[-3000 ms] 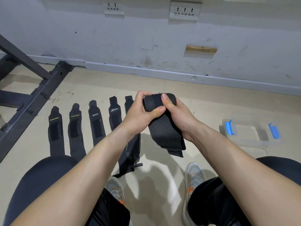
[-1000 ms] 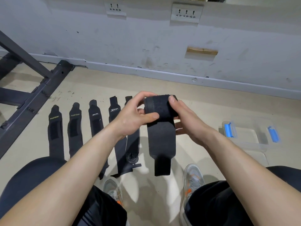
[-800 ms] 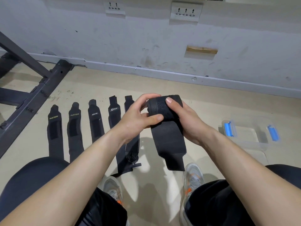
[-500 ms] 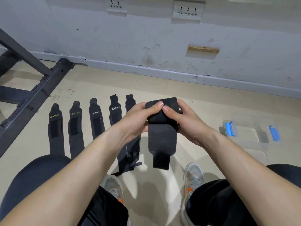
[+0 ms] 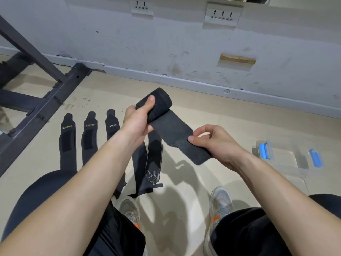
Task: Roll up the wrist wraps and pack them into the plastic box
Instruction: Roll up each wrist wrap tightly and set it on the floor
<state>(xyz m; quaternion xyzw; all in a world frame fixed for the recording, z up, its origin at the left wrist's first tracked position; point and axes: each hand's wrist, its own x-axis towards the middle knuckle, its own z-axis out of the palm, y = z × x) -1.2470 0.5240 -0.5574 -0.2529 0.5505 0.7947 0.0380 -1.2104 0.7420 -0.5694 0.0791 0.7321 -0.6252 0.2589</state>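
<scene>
Wrist wrap (image 5: 162, 117), black, is up in the air btw both hands, over the floor (image 5: 230, 115) & in front of the person's knees. Most of it is wound into a fat roll. A short tail runs down-right from the roll, pulled fairly straight.

Left hand (image 5: 137, 122) grips the roll, thumb on top & fingers curled round it. Right hand (image 5: 214, 143) pinches the tail near its free end, thumb over, fingers under.

Progress, as I read it: looks like the 1st wrap, mostly rolled, not closed yet. Left to do on this one: wind the tail on, press the end down (prob. velcro, can't confirm), drop it in the box.

Plastic box (image 5: 284, 157), clear w/ blue latches, sits open on the floor at the right, well apart from the hands. No black roll shows inside, so nothing packed so far by the look of it.

Flat wraps (image 5: 67, 143) lie side by side on the floor at the left. Three are in plain sight, at least two more partly hidden behind the left forearm, all unrolled. So the bulk of the job remains: approx. five more to roll + pack, exact count unclear.
</scene>
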